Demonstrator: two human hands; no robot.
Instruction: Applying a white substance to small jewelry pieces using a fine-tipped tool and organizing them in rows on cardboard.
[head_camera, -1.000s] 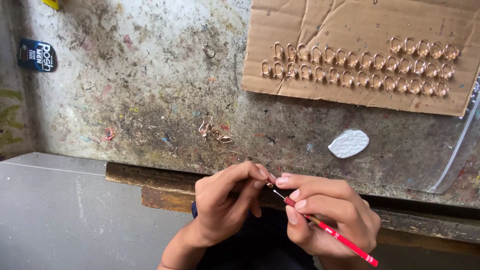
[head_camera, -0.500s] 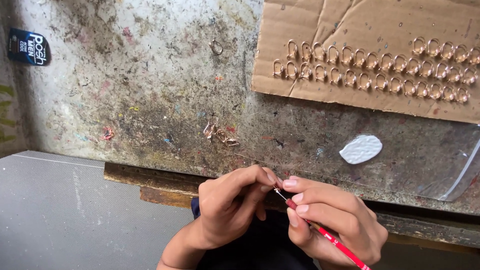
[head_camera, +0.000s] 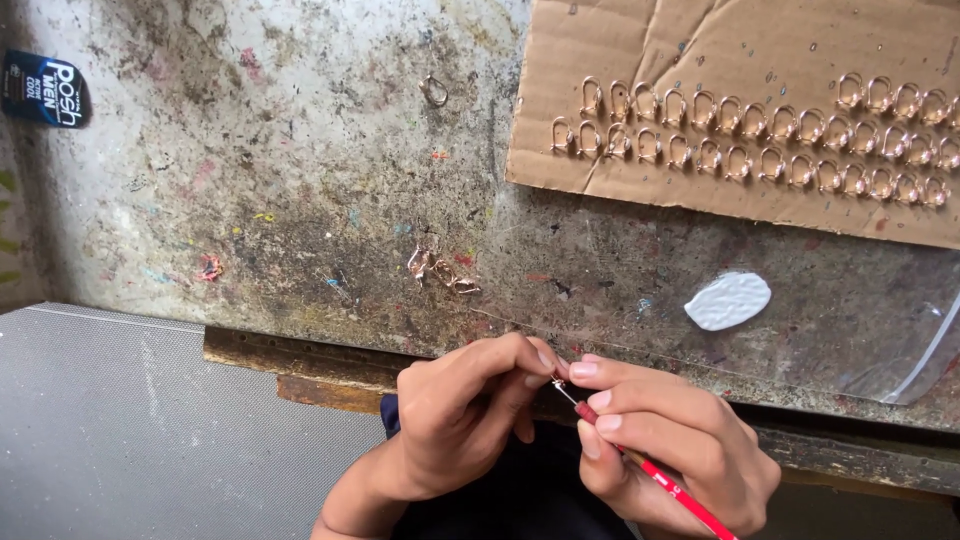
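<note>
My left hand (head_camera: 455, 415) pinches something tiny between thumb and fingertips at the near edge of the stained workbench (head_camera: 300, 200); the piece itself is hidden by the fingers. My right hand (head_camera: 670, 445) grips a thin red-handled tool (head_camera: 650, 470) like a pencil, its metal tip touching the spot where my left fingertips meet. A few small copper-coloured rings (head_camera: 440, 268) lie loose on the bench just beyond my hands. One more ring (head_camera: 435, 90) lies alone farther back.
A cardboard sheet (head_camera: 740, 40) at the back right carries two rows of several copper rings (head_camera: 760, 140). A white oval blob (head_camera: 728, 300) sits on the bench at right, a clear plastic bag (head_camera: 920, 360) beside it. A dark sachet (head_camera: 45, 90) lies far left. Grey floor (head_camera: 100, 430) below.
Both hands stay together at the bench edge; the view has shifted slightly, so the bench items appear a little further right and lower.
</note>
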